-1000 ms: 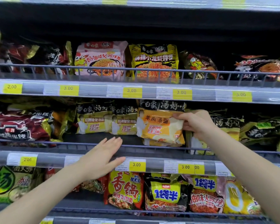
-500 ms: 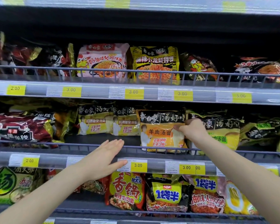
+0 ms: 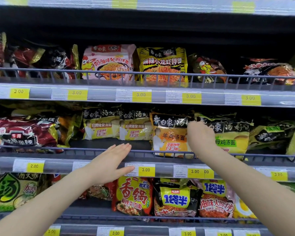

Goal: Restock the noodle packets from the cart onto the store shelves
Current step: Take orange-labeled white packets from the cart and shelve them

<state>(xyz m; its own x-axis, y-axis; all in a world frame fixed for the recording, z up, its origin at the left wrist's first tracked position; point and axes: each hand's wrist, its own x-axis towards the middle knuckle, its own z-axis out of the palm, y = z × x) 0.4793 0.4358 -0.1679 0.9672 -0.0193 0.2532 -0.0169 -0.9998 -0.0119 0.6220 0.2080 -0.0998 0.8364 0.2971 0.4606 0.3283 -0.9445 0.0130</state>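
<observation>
The orange noodle packet (image 3: 170, 135) stands upright on the middle shelf (image 3: 109, 143), behind the wire rail (image 3: 140, 152), under the right hand's fingertips. Nearest, the left hand (image 3: 109, 163) hovers flat over the price strip (image 3: 61, 166), fingers straight and together, holding nothing. Past those fingers lies a bare stretch of shelf floor. The right hand (image 3: 200, 137) is at the packet's right edge, fingers curled against it; whether they pinch it I cannot tell. Beyond the left fingertips stand two pale yellow packets (image 3: 117, 126); right of the right hand, a green-labelled packet (image 3: 232, 138).
</observation>
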